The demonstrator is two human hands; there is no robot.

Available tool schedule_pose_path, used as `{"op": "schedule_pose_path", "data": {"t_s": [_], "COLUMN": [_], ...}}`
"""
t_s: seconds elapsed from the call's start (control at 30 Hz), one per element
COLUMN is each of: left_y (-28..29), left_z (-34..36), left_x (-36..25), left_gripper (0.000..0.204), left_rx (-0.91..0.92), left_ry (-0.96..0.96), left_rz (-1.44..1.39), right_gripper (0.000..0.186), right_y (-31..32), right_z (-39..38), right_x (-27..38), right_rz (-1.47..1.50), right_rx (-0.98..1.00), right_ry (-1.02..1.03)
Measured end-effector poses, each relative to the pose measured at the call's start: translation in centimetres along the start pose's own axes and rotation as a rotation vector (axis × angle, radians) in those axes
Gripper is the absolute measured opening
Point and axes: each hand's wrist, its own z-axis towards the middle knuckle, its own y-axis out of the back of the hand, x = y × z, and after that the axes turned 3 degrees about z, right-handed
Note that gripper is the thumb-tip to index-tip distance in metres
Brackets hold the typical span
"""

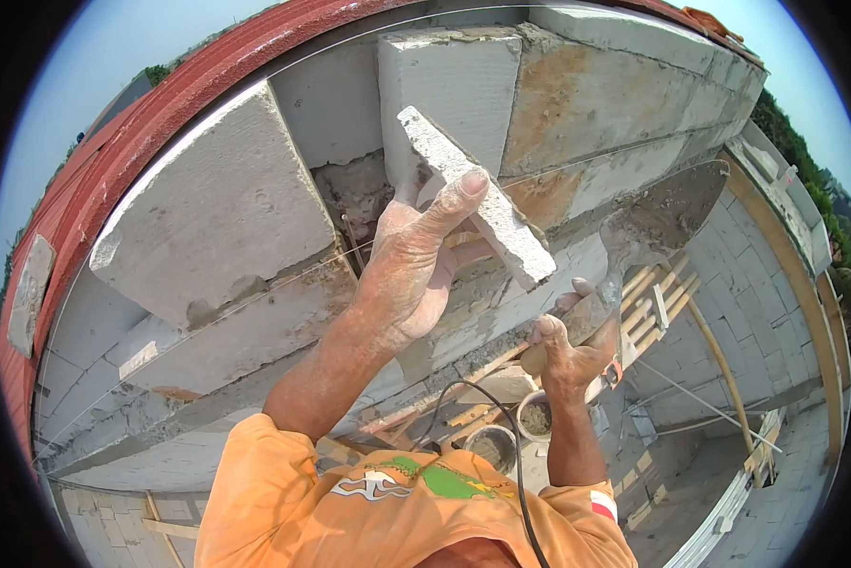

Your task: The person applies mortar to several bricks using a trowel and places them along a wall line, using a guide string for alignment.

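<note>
My left hand (408, 265), dusted white, grips a narrow slab of white aerated concrete (515, 241) between thumb and fingers. The slab is tilted in front of the block wall, over a gap between two large blocks. Below and right of it, my right hand (577, 355) is closed around a trowel, its handle mostly hidden. Grey mortar smears the wide trowel blade (667, 213), which points up to the right. A big white block (222, 204) stands left of the gap, another block (451, 90) right of it. Rough mortar (354, 194) shows inside the gap.
A thin string line (184, 331) runs along the wall. Red metal roofing (85, 208) borders it on the far left. Two buckets (490, 447) stand below, near wooden poles (655, 303). A black cable (515, 426) hangs across my orange shirt. A timber beam (785, 251) rises at right.
</note>
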Motion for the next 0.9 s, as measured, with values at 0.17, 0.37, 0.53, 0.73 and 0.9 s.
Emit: {"op": "schedule_pose_path", "data": {"t_s": [0.17, 0.37, 0.53, 0.73, 0.9], "left_y": [-0.6, -0.8, -1.8, -2.2, -1.9], "left_z": [0.1, 0.4, 0.4, 0.9, 0.3], "left_x": [1.5, 2.9, 3.7, 6.3, 8.1], "left_gripper": [0.062, 0.102, 0.090, 0.093, 0.068], "left_rx": [0.013, -0.101, -0.161, -0.250, -0.171], "left_ry": [0.034, -0.164, -0.389, -0.454, -0.358], "left_rz": [0.021, 0.080, 0.250, 0.361, -0.131], "right_gripper": [0.068, 0.070, 0.070, 0.059, 0.039], "right_y": [-1.6, -1.2, -1.6, -2.0, -2.7], "right_z": [0.1, 0.1, 0.4, -0.2, -0.9], "right_x": [0.2, 0.0, -0.2, -1.1, -1.4], "right_rz": [0.154, 0.055, -0.071, -0.105, 0.187], "right_rx": [-0.094, -0.046, -0.132, -0.183, -0.229], "right_ry": [-0.039, 0.168, 0.247, 0.298, 0.075]}}
